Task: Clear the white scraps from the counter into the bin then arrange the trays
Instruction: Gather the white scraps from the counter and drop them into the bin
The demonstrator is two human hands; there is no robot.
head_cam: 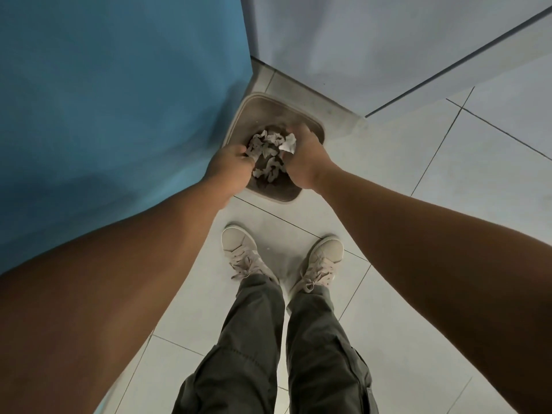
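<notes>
I look straight down at a square bin [301, 110] with a pale rim, standing on the floor in the corner. Both my arms reach down over its opening. My left hand [230, 164] is curled, with white scraps at its fingers. My right hand [304, 158] holds a brighter white scrap [289, 144] at its fingertips. Crumpled white scraps [267, 150] show between the two hands, over the dark inside of the bin. The counter and the trays are out of view.
A blue wall or cabinet side [119, 115] rises on the left, right against the bin. A pale wall [358, 40] closes the back. Light floor tiles [448, 174] spread to the right. My two feet in pale shoes [242, 252] stand just before the bin.
</notes>
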